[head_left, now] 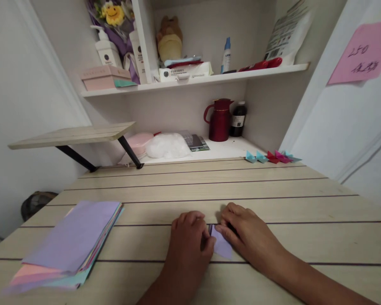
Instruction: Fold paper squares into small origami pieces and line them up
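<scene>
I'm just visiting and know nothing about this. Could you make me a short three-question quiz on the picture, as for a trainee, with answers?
1. What lies between the person's bare left hand and bare right hand?
2. True or false: the loose stack of coloured paper sheets with light purple on top lies to the right of both hands.
3. What stands right beside the dark-red jug?
A. A yellow-and-brown plush toy
B. A dark bottle with a white cap
C. A pink rectangular box

Key: 1. A small folded piece of light-purple paper. 2. False; it lies to their left. 3. B.
</scene>
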A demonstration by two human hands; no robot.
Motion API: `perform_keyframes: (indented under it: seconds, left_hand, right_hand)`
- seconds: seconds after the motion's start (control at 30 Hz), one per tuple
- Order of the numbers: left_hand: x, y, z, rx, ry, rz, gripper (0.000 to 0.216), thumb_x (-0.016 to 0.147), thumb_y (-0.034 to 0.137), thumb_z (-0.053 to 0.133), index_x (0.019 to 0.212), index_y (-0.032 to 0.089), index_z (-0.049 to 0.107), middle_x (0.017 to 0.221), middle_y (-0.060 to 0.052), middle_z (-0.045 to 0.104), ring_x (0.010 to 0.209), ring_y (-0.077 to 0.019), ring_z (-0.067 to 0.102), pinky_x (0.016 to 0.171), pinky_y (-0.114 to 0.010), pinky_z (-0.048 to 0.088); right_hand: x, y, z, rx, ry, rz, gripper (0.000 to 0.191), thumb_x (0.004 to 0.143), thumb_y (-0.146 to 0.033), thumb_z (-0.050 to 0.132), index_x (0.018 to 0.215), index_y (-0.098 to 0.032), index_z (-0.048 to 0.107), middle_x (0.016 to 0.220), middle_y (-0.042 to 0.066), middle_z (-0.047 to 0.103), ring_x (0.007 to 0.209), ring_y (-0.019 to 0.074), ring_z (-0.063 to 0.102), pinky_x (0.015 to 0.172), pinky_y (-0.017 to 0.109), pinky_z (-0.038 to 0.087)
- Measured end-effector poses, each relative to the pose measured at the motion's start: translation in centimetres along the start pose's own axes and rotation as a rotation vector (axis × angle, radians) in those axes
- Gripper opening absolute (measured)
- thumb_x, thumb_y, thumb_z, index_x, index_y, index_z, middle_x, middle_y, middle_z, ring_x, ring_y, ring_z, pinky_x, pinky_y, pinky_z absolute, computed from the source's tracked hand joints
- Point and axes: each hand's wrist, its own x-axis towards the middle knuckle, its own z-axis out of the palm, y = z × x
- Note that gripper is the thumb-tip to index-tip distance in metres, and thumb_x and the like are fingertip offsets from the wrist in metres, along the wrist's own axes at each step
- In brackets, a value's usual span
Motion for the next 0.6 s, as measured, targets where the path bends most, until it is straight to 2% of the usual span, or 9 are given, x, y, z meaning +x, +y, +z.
perform_keyframes:
  seconds: [0.23, 0.3, 0.37, 0.43, 0.5, 0.6]
  left_hand:
    - [-0.2, 0.1, -0.4, 0.124, -0.021, 0.01, 0.015, 0.075, 0.015, 0.061, 0.063, 0.019, 0.053, 0.113, -0.007, 0.063, 0.112, -0.0272, 0.052, 0.096, -0.048, 0.036]
    - [-0.2, -0.1, -0.3, 0.131, -0.009, 0.016, 0.006, 0.075, 0.014, 0.062, 0.074, 0.019, 0.059, 0.11, -0.007, 0.064, 0.109, -0.027, 0.053, 0.095, -0.049, 0.038]
    - [-0.3, -0.4, -0.4, 0.118, 0.002, 0.05, 0.025, 0.074, 0.013, 0.063, 0.098, 0.02, 0.061, 0.112, -0.008, 0.063, 0.111, -0.0265, 0.053, 0.097, -0.048, 0.039]
    - [-0.3, -0.8, -0.8, 0.112, -0.016, 0.119, 0.045, 0.074, 0.011, 0.064, 0.117, 0.022, 0.057, 0.125, -0.008, 0.057, 0.116, -0.0258, 0.051, 0.099, -0.047, 0.04]
    - [-0.3, -1.2, -1.2, 0.143, -0.06, 0.202, 0.047, 0.076, 0.01, 0.064, 0.119, 0.027, 0.058, 0.136, -0.007, 0.051, 0.117, -0.0249, 0.052, 0.098, -0.045, 0.041]
    - [-0.3, -1.4, -1.6, 0.255, -0.124, 0.336, 0.043, 0.08, 0.011, 0.061, 0.118, 0.03, 0.061, 0.139, -0.005, 0.051, 0.118, -0.025, 0.054, 0.099, -0.047, 0.041]
  right_hand:
    - [0.1, -0.3, 0.5, -0.185, 0.054, 0.011, 0.018, 0.089, -0.033, 0.056, 0.076, -0.021, 0.056, 0.079, 0.003, 0.061, 0.075, 0.0209, 0.056, 0.07, 0.033, 0.039]
    - [0.2, -0.3, 0.6, -0.198, 0.055, 0.014, 0.018, 0.088, -0.033, 0.057, 0.075, -0.021, 0.056, 0.078, 0.003, 0.061, 0.074, 0.0208, 0.057, 0.07, 0.032, 0.039]
    - [0.2, -0.4, 0.6, -0.194, 0.041, 0.022, 0.02, 0.088, -0.034, 0.057, 0.073, -0.021, 0.055, 0.077, 0.003, 0.061, 0.074, 0.0206, 0.057, 0.069, 0.032, 0.038]
    - [0.3, -0.4, 0.5, -0.182, 0.025, 0.033, 0.022, 0.089, -0.034, 0.057, 0.071, -0.021, 0.055, 0.077, 0.002, 0.061, 0.074, 0.0205, 0.057, 0.069, 0.032, 0.037]
    - [0.3, -0.4, 0.4, -0.169, 0.02, 0.044, 0.023, 0.088, -0.035, 0.058, 0.071, -0.021, 0.054, 0.077, 0.002, 0.061, 0.074, 0.0206, 0.057, 0.069, 0.032, 0.037]
    - [0.5, -0.2, 0.2, -0.156, 0.022, 0.068, 0.02, 0.086, -0.036, 0.061, 0.074, -0.021, 0.055, 0.077, 0.001, 0.061, 0.076, 0.0209, 0.058, 0.07, 0.032, 0.036]
